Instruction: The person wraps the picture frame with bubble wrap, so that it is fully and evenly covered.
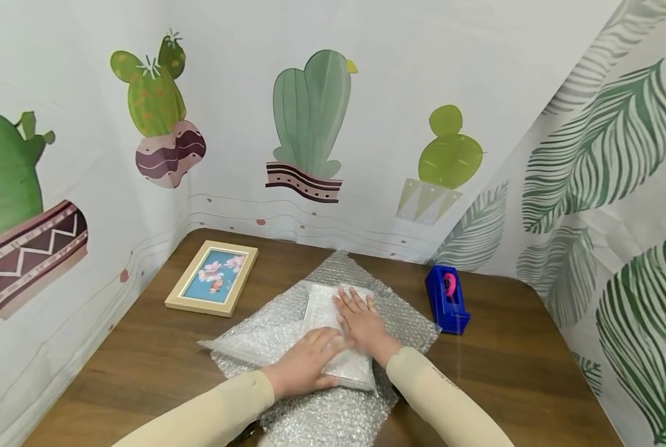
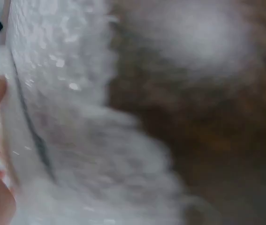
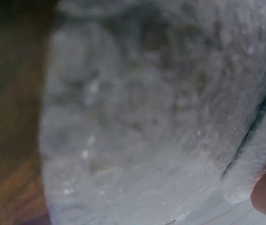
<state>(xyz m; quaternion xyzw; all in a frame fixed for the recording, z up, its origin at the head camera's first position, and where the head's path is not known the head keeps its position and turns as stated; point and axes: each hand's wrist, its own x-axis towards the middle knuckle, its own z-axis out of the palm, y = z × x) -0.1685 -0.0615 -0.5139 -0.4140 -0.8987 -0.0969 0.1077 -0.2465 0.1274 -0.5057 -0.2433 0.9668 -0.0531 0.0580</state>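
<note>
Sleeve (image 1: 452, 400), lettering (image 1: 443, 376) illegible, near bubble wrap (image 1: 324, 417)

A dark brown wood-grained table (image 1: 511, 372) with rounded far corners stands against white, slightly creased wall coverings (image 1: 388, 37) on its far, left and right sides. Printed on them are a large bright green cactus (image 1: 3, 174) at the left edge, an orange-spotted green cactus (image 1: 155, 102) near the corner, a tall grey-green ribbed cactus (image 1: 313, 118) in the middle and a small lime-green rounded cactus (image 1: 450, 161) farther right. Thin wavy lines run low along the far side. Big striped green leaves (image 1: 606, 143) cover the right. The light is soft and pale.
</note>
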